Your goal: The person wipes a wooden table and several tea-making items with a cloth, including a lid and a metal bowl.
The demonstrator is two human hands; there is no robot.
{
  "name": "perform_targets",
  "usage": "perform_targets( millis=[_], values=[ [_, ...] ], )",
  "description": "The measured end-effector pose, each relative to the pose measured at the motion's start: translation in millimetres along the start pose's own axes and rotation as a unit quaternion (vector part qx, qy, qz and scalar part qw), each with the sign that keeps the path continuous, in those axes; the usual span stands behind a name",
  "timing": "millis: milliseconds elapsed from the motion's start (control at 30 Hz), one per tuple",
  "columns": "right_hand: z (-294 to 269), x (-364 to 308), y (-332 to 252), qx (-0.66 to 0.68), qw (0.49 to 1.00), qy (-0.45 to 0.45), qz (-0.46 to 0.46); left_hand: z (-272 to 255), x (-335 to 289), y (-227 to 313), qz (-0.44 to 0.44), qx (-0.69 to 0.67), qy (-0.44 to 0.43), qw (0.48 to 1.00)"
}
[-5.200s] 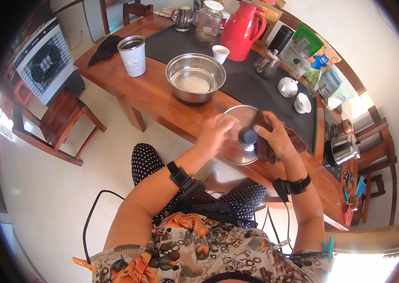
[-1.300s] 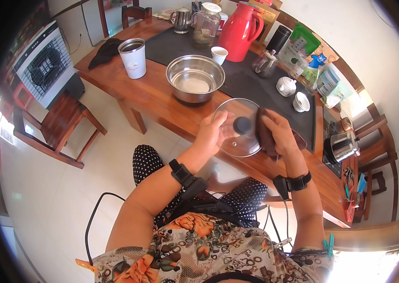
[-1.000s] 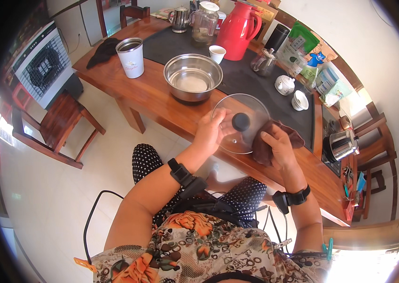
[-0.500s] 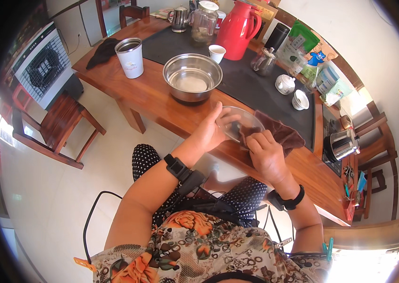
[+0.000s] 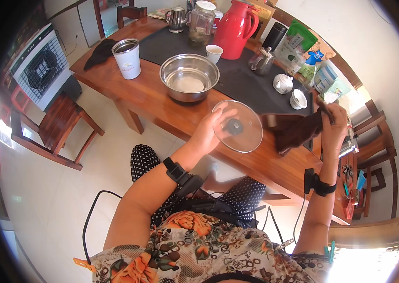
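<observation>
A round glass lid [image 5: 250, 126] with a metal rim and a dark knob is held up over the table's front edge by my left hand [image 5: 210, 128]. My left fingers grip its left side and show through the glass. Out to the right, my right hand [image 5: 334, 121] pinches one end of a dark brown cloth [image 5: 295, 133]. The cloth hangs away to the left, blurred by motion, apart from the lid. Just beyond my left hand stands a steel pot [image 5: 189, 97] on the table, its inside shiny.
On the wooden table [image 5: 150, 101] stand a white tumbler [image 5: 128, 62], a white cup [image 5: 213, 54] and a red thermos jug [image 5: 233, 33]. A glass teapot [image 5: 261, 61], a white teapot [image 5: 282, 83] and a white lidded bowl [image 5: 298, 99] sit farther right. A wooden chair [image 5: 60, 125] is at the left.
My right hand has moved right and up, pulling the cloth off the lid. The lid, still in my left hand, now shows its whole round face.
</observation>
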State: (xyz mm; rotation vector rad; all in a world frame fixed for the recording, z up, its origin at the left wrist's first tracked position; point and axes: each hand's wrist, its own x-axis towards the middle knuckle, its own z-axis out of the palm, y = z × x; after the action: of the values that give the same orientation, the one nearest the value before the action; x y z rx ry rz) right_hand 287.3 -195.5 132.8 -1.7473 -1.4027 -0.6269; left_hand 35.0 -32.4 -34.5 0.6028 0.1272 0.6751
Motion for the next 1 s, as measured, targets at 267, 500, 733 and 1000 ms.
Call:
perform_targets(
  millis=[267, 500, 733, 1000],
  values=[
    [62, -53, -112, 0.262, 0.88, -0.363, -0.158, 0, -2, -4, 0.02, 0.021, 0.0, 1.0],
    [97, -53, -100, 0.186, 0.855, -0.4, -0.273, 3, 1, -4, 0.018, 0.0, -0.001, 1.0],
    [119, -47, -76, -0.01, 0.911, -0.345, -0.226, 13, -6, -3, 0.054, 0.023, -0.024, 0.998],
    [66, -75, -102, 0.218, 0.88, -0.402, -0.128, 9, -2, -18, 0.121, 0.062, 0.051, 0.989]
  ],
)
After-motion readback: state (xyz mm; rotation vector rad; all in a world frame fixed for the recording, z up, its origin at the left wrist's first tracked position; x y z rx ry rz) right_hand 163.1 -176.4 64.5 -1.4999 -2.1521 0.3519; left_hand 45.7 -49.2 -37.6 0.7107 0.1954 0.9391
